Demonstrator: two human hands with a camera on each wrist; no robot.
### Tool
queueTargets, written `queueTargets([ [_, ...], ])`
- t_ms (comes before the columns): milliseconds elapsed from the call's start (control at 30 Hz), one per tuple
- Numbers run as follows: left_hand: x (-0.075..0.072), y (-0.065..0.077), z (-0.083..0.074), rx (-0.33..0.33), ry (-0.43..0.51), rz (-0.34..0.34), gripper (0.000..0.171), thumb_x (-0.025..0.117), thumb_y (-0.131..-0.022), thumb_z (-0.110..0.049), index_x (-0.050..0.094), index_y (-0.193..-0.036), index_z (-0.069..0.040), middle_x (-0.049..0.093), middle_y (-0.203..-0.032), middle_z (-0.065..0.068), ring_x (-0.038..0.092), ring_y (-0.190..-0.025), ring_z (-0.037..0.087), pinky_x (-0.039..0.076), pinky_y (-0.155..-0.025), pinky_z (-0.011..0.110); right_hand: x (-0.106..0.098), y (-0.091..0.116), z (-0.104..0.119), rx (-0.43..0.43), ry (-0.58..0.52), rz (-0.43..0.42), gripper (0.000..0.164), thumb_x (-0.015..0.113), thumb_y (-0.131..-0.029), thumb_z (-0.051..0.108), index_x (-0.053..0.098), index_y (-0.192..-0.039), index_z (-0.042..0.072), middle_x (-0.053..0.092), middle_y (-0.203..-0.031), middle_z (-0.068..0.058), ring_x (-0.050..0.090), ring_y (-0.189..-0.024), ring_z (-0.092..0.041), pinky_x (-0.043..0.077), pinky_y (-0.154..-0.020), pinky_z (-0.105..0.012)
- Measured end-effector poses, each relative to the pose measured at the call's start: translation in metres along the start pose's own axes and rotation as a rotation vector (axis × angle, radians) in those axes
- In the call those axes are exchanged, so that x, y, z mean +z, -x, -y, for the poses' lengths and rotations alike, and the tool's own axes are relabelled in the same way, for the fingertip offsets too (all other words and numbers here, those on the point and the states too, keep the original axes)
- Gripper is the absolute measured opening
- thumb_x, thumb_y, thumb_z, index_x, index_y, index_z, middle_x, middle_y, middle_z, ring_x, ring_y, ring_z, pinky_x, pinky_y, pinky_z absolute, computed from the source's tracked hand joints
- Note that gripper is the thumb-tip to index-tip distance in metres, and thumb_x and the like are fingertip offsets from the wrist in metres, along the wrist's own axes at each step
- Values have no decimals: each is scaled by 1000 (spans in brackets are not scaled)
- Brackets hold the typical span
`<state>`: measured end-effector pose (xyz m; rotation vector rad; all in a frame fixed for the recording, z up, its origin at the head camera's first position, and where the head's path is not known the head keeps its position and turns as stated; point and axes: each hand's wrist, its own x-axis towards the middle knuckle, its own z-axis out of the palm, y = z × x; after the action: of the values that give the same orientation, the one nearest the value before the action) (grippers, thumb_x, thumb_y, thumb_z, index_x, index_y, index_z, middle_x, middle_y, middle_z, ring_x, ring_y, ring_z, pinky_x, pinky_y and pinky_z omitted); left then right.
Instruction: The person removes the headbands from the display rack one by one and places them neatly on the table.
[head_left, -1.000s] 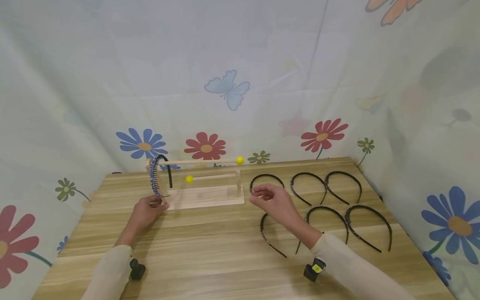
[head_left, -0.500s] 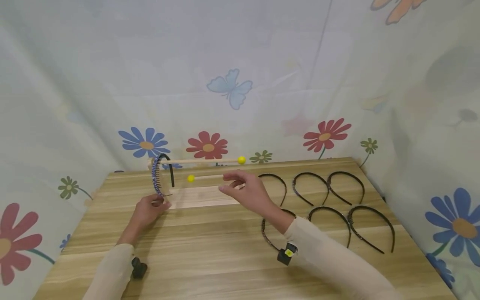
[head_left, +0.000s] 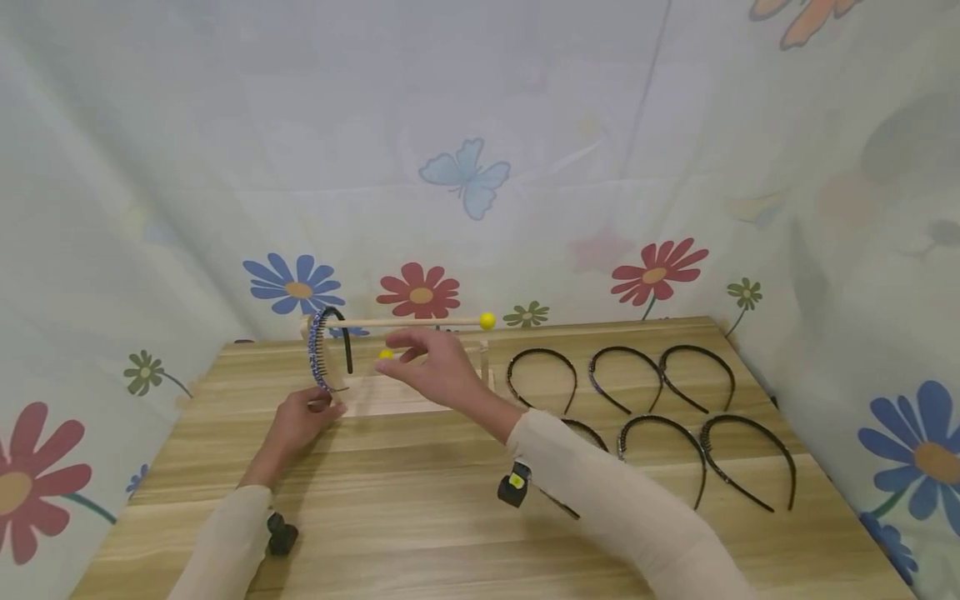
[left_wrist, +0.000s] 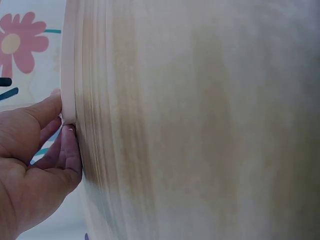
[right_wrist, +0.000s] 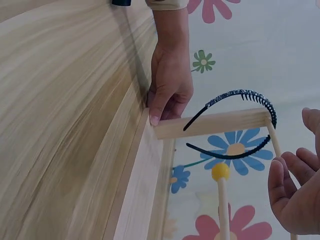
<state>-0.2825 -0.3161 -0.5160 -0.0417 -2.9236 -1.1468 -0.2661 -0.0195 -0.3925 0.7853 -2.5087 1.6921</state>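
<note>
A light wooden stand [head_left: 390,397] has two horizontal rods, each tipped with a yellow ball. On the upper rod [head_left: 420,322], near its left end, hangs a black toothed headband [head_left: 316,350] with blue sparkly beads. My left hand [head_left: 302,422] grips the left end of the stand's base, fingers and thumb on its edge [left_wrist: 69,65]. My right hand [head_left: 438,367] hovers in front of the rods with loosely bent fingers and nothing between them. In the right wrist view, the lower rod's ball [right_wrist: 220,171] stands apart from my right hand [right_wrist: 297,187].
Several black headbands lie in two rows on the right of the wooden table, among them a back-row one [head_left: 626,379] and a front-right one [head_left: 750,458]. My right sleeve [head_left: 615,500] partly covers a front-row headband. A flower-printed curtain [head_left: 525,167] hangs behind.
My right hand has moved left from beside the loose headbands to in front of the stand, near the lower yellow ball. My left hand stays at the base.
</note>
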Motion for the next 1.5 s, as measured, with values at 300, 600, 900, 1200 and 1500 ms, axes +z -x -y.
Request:
queueTargets([
  [300, -2, 0, 3, 23, 10, -15, 46, 70, -99, -27, 63, -130, 6, 64, -131, 29, 65, -118, 45, 55, -96, 57, 35, -17, 7, 31, -91, 36, 46, 77, -92, 42, 69, -129, 16, 73, -125, -2, 67, -99, -6, 57, -80, -21],
  [600, -1, -1, 5, 14, 3, -11, 47, 70, -99, -30, 64, -129, 6, 64, -129, 30, 64, -119, 45, 55, -97, 57, 66, -34, -2, 69, -177, 51, 46, 79, -90, 39, 70, -128, 16, 73, -120, -1, 67, -99, -3, 57, -84, -20],
  [900, -2, 0, 3, 11, -16, -4, 48, 68, -100, -29, 63, -129, 10, 63, -130, 31, 62, -121, 47, 53, -98, 59, 86, -41, -2, 62, -261, 64, 41, 79, -91, 33, 71, -124, 10, 75, -109, 3, 68, -97, -1, 56, -83, -18],
  [1200, -2, -2, 4, 14, -11, -1, 49, 68, -100, -29, 63, -129, 9, 63, -131, 31, 62, -121, 47, 53, -98, 58, 95, -45, -3, 96, -287, 45, 34, 80, -91, 31, 73, -119, 12, 73, -101, 9, 67, -92, 1, 57, -78, -18],
  [1500, -2, -1, 4, 26, -7, -2, 50, 68, -100, -29, 62, -131, 10, 62, -131, 32, 62, -121, 47, 53, -98, 59, 96, -45, -1, 87, -277, 27, 29, 80, -90, 31, 76, -114, 14, 75, -96, 9, 67, -87, 2, 56, -75, -19],
])
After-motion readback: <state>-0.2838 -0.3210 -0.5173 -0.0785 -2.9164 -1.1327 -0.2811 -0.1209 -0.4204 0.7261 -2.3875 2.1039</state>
